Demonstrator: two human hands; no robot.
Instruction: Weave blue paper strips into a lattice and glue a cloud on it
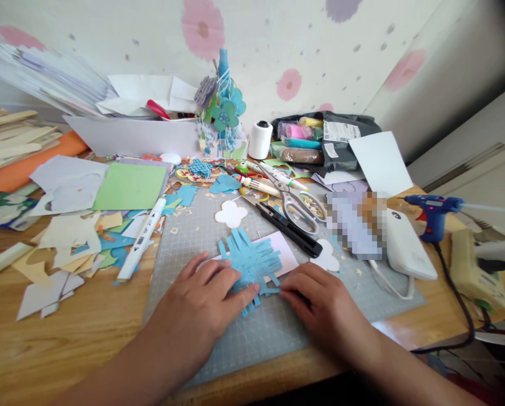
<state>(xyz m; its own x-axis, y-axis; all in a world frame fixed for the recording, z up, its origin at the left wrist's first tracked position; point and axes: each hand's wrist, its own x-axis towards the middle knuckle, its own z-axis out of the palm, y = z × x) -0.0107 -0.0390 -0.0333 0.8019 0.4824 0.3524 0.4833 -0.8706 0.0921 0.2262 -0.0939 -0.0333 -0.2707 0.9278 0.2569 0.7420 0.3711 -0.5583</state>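
Blue paper strips, woven over and under each other into a loose mat (252, 260), lie on a pale lilac paper piece (286, 254) on the grey cutting mat (180, 237). My left hand (212, 287) rests on the left side of the weave, its fingers apart and its thumb along the near edge. At the lower right of the weave, my right hand (320, 296) is closed, with thumb and fingertips pinching the end of a blue paper strip (271, 291). The rest of that strip runs into the weave, and its tip is hidden by the fingers.
Beyond the weave lie a black utility knife (297, 231), scissors (297, 206) and a white flower cutout (231, 213). A white marker (142, 239) and paper scraps (72, 239) are at left. At right are a power bank (411, 245) and a blue glue gun (434, 211) with its cord.
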